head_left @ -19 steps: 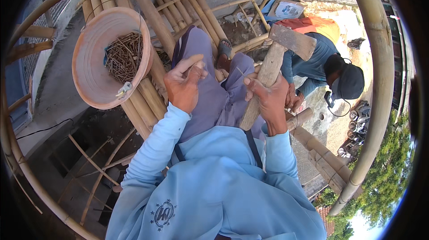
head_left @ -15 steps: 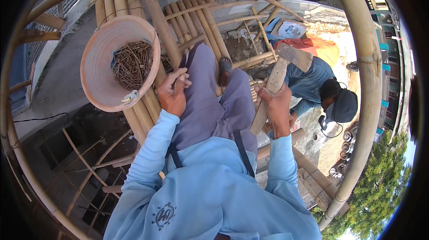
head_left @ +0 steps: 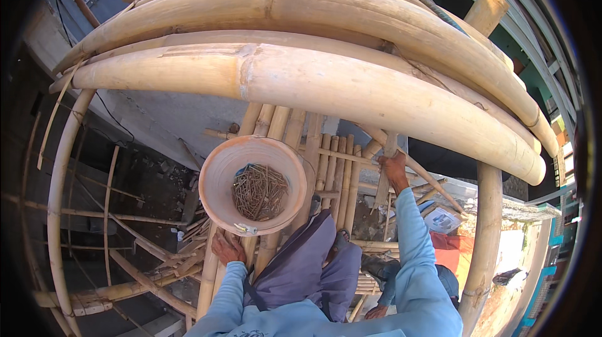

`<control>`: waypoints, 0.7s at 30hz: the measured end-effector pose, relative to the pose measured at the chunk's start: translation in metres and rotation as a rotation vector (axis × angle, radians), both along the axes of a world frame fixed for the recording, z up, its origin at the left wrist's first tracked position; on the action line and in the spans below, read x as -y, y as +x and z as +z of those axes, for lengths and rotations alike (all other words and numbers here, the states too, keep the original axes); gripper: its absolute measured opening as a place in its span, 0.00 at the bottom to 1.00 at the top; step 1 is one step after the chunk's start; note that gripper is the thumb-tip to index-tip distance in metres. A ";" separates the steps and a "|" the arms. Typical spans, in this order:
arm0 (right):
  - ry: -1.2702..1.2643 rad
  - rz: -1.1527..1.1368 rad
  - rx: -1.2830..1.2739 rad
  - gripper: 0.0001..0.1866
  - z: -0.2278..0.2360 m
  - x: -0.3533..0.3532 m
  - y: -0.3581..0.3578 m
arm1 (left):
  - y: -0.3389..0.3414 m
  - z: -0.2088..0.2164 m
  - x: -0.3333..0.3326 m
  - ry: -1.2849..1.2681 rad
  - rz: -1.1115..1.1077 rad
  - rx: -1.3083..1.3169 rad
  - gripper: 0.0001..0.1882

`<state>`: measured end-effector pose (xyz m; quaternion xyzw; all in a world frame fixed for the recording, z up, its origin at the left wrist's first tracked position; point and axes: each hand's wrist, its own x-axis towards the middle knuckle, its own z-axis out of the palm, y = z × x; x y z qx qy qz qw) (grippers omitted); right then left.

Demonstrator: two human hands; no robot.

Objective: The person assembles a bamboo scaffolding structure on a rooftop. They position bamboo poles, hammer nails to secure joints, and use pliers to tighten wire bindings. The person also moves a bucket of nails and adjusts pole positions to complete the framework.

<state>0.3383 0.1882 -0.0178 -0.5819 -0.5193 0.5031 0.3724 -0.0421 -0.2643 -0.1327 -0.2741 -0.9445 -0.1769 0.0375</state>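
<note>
My left hand (head_left: 228,248) is low beside the clay-coloured bucket (head_left: 212,194), its fingers bent over a bamboo pole (head_left: 207,283) of the platform. Rusty nails (head_left: 258,191) fill the bottom of the bucket, which stands on the poles ahead of my legs. My right arm reaches forward, and my right hand (head_left: 394,169) is closed around the wooden handle of a hatchet (head_left: 382,194). The handle sticks out below my fist; the hatchet's head is hard to make out against the bamboo beneath the big poles.
Thick horizontal bamboo poles (head_left: 351,80) cross in front of me at the far side. An upright bamboo post (head_left: 481,243) stands on the right. Thinner bamboo framing (head_left: 150,243) lies lower left. Behind my right arm is a co-worker, whose hand (head_left: 376,312) shows.
My view has swung up toward the thick poles. My right hand has moved forward with the hatchet, away from my lap. My left hand has gone from beside my thigh to the pole below the bucket.
</note>
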 end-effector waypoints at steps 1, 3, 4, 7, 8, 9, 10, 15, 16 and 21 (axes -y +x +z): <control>0.056 0.042 0.037 0.14 -0.015 -0.025 -0.004 | -0.002 0.009 -0.006 -0.005 -0.024 0.001 0.34; 0.115 0.085 0.099 0.13 -0.034 -0.053 -0.012 | -0.005 0.014 -0.003 -0.053 -0.061 -0.020 0.35; 0.131 0.072 0.130 0.13 -0.040 -0.061 -0.011 | -0.001 0.019 0.001 -0.067 -0.054 -0.010 0.35; 0.201 0.032 0.231 0.11 -0.041 -0.070 -0.001 | 0.002 0.021 -0.003 -0.046 -0.073 0.026 0.35; 0.208 0.023 0.269 0.11 -0.043 -0.065 0.012 | 0.002 0.018 -0.002 -0.073 -0.086 0.024 0.34; 0.211 0.019 0.305 0.11 -0.042 -0.063 0.025 | -0.002 0.013 -0.003 -0.101 -0.102 0.023 0.34; 0.206 0.030 0.340 0.10 -0.040 -0.059 0.038 | 0.002 0.008 0.001 -0.133 -0.105 0.031 0.34; 0.023 0.137 0.415 0.08 -0.034 -0.014 0.098 | 0.004 0.042 -0.017 -0.345 -0.088 0.155 0.31; 0.019 0.154 0.429 0.08 -0.036 -0.008 0.108 | 0.004 0.036 -0.013 -0.288 -0.111 0.089 0.31; 0.199 0.113 0.540 0.07 -0.069 0.000 0.151 | 0.015 -0.009 -0.015 0.016 -0.180 0.004 0.26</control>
